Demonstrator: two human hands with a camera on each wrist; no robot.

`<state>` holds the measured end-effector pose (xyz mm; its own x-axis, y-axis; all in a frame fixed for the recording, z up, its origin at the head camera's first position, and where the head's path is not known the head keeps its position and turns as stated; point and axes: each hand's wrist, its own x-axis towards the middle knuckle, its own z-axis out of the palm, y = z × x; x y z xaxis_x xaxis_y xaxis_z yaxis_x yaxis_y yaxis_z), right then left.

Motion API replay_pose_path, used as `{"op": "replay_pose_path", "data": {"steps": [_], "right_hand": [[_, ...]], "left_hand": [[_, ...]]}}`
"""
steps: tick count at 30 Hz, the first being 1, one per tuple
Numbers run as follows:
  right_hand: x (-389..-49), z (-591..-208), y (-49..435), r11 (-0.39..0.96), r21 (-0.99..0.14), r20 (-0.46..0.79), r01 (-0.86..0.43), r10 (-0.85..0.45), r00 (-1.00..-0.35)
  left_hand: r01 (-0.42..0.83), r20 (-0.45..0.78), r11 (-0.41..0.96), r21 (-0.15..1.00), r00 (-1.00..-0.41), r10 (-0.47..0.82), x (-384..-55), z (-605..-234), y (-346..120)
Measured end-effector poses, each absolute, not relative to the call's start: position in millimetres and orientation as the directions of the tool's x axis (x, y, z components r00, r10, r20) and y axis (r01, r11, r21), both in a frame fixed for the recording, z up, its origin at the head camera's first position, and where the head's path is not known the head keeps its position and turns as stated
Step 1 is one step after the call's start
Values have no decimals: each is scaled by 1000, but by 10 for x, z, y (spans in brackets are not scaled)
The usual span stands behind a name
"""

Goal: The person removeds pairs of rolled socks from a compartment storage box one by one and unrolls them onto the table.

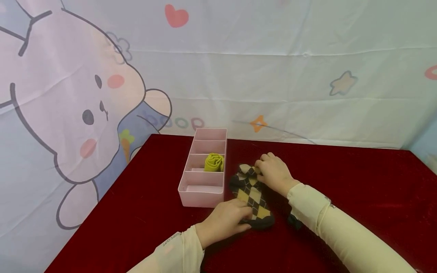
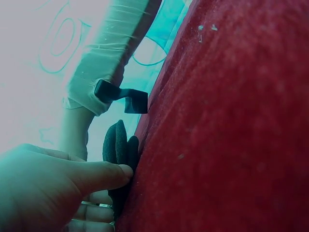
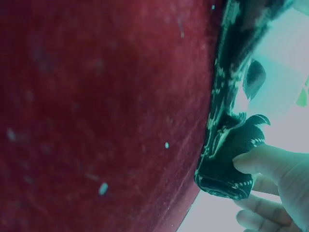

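A pair of argyle socks (image 1: 253, 195), black, yellow and cream, lies stretched out on the red cloth. At their far end, my right hand (image 1: 275, 173) grips the folded-over part. The right wrist view has its thumb (image 3: 263, 162) on one side of the dark sock fold (image 3: 227, 166) and the fingers on the other. My left hand (image 1: 226, 220) is at the near end, pinching the edge. Stacked dark sock layers (image 2: 120, 150) stand between its thumb (image 2: 104, 175) and fingers in the left wrist view.
Left of the socks stands a pink divided box (image 1: 201, 199). A rolled yellow-green sock-like bundle (image 1: 214, 162) sits in one of its compartments. Red velvety cloth (image 1: 358, 182) covers the table, and a printed curtain (image 1: 239, 83) hangs behind its far edge.
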<state>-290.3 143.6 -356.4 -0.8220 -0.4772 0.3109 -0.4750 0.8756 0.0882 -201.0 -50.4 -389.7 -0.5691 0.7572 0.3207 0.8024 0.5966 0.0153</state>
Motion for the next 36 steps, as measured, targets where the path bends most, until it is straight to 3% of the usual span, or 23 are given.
{"op": "replay_pose_path", "data": {"steps": [36], "right_hand": [[-3070, -3580, 1444, 908, -9, 303, -420, -398, -866]], "left_hand": [[803, 310, 596, 18, -572, 760, -2009, -3879, -504]]}}
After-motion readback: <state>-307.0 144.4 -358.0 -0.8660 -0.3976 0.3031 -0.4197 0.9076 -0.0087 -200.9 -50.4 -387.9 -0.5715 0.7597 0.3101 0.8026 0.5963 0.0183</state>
